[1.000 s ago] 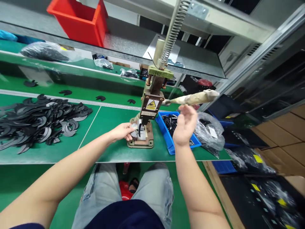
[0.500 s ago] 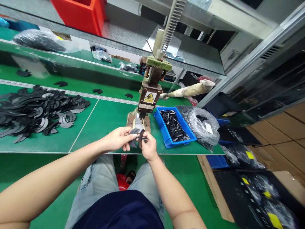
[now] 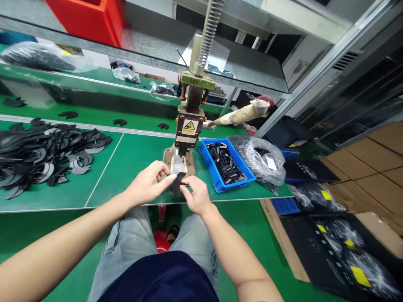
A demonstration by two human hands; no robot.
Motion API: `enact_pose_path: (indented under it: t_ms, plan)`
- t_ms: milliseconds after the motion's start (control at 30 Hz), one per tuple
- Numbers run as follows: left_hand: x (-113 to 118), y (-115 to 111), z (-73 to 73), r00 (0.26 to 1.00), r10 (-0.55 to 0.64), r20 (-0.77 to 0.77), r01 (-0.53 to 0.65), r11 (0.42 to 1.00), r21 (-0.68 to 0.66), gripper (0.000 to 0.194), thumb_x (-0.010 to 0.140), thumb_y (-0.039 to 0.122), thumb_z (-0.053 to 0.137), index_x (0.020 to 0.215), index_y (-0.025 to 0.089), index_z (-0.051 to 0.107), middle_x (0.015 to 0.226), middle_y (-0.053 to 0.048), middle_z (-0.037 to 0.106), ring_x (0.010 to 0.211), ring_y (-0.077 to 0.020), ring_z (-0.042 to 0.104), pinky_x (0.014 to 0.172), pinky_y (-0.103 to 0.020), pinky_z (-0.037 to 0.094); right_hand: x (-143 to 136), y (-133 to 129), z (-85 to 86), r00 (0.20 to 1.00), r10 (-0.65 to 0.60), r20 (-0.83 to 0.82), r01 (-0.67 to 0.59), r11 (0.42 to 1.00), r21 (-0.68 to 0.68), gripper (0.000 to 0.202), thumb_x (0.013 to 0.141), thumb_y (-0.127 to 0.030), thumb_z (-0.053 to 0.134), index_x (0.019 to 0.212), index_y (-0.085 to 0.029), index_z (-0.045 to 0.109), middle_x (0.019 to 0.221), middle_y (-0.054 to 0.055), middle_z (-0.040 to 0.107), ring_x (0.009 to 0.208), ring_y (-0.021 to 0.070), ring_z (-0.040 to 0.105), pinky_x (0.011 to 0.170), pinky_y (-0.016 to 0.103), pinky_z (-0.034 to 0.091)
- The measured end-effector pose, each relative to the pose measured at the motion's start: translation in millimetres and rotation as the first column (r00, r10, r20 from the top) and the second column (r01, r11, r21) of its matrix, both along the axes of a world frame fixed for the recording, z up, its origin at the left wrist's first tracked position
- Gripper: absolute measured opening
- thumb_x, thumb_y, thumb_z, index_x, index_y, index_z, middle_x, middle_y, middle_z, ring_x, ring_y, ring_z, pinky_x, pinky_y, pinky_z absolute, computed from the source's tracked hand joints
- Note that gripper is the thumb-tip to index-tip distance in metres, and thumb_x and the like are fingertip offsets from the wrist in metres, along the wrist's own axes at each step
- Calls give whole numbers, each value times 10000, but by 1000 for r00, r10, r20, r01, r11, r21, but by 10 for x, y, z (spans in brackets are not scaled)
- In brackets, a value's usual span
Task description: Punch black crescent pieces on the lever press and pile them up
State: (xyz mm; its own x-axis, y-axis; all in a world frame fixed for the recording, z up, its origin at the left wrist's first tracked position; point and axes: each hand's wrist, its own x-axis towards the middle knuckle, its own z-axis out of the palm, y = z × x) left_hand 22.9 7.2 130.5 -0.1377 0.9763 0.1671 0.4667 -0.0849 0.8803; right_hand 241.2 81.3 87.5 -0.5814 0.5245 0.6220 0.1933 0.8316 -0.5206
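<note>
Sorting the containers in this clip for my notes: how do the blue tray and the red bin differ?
The blue tray is shallow; the red bin is deeper. The blue tray sits on the green table, the red bin on the grey shelf. The blue tray holds black parts; the red bin's contents cannot be seen. Both are open-topped.

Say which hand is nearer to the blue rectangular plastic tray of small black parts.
Right. The right hand is just left of the tray, apart from it; the left hand is farther left, beyond the dark curved piece.
</note>
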Motion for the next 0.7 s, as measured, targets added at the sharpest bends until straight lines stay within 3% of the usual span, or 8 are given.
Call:
enact_pose_path:
  t_ms: [100, 267, 367, 433, 500, 567, 700]
  plan:
    - [75, -18, 27, 990, -97, -105, 101, 994, 32, 380, 955, 537, 679, 741, 229, 615, 767, -16, 579, 732, -181, 524, 670, -289, 441, -13, -8, -10, 1000, 3, 13, -3, 999, 51, 123, 1032, -288, 584, 1043, -206, 676, 950, 85, 758, 857, 201, 679, 793, 367, 564]
    - [71, 99, -65, 958, -207, 198, 242, 955, -174, 576, 932, 685, 629, 646, 209, 475, 640, 42, 405, 619, -124, 359, 585, -269, 300, 1, -45, -12, 999, 39, -33, -38, 998, 43, 92, 1028, -269, 602, 1044, -215, 675, 939, 71, 764, 849, 190, 692, 792, 353, 572]
    - [64, 131, -128, 909, -241, 341, 319, 928, -193, 603, 893, 718, 672, 642, 198, 498, 646, 38, 435, 639, -121, 383, 618, -265, 344, 41, -76, -17, 996, 41, -83, -40, 999, 11, 93, 1020, -259, 618, 1067, -224, 690, 952, 64, 774, 871, 184, 720, 806, 342, 594]
    - [82, 119, -153, 901, -205, 382, 285, 944, -165, 562, 864, 682, 742, 681, 191, 540, 675, 34, 480, 654, -121, 423, 631, -259, 379, 72, -91, -13, 993, 34, -117, -36, 999, -15, 98, 1014, -259, 635, 1077, -225, 701, 956, 64, 782, 875, 181, 731, 810, 338, 604]
    - [112, 89, -159, 886, -151, 438, 230, 964, -132, 489, 825, 631, 817, 819, 190, 608, 745, 26, 551, 686, -128, 495, 638, -248, 423, 107, -94, 9, 992, 35, -125, -41, 998, -48, 104, 1011, -270, 648, 1080, -224, 711, 973, 70, 792, 889, 185, 739, 827, 345, 610]
    - [146, 55, -151, 841, -158, 518, 266, 953, -141, 493, 812, 616, 841, 979, 197, 640, 826, 10, 615, 708, -140, 566, 639, -257, 483, 145, -84, 51, 994, 59, -97, -69, 993, -96, 118, 1006, -296, 663, 1076, -223, 723, 1002, 76, 801, 918, 191, 745, 867, 361, 614]
    - [176, 18, -184, 793, -230, 564, 398, 896, -194, 502, 842, 643, 810, 990, 191, 651, 784, 10, 628, 617, -145, 585, 567, -282, 527, 209, -55, 154, 997, 69, -28, -74, 933, -353, 153, 992, -326, 672, 1074, -221, 747, 1037, 59, 802, 973, 184, 744, 935, 356, 598]
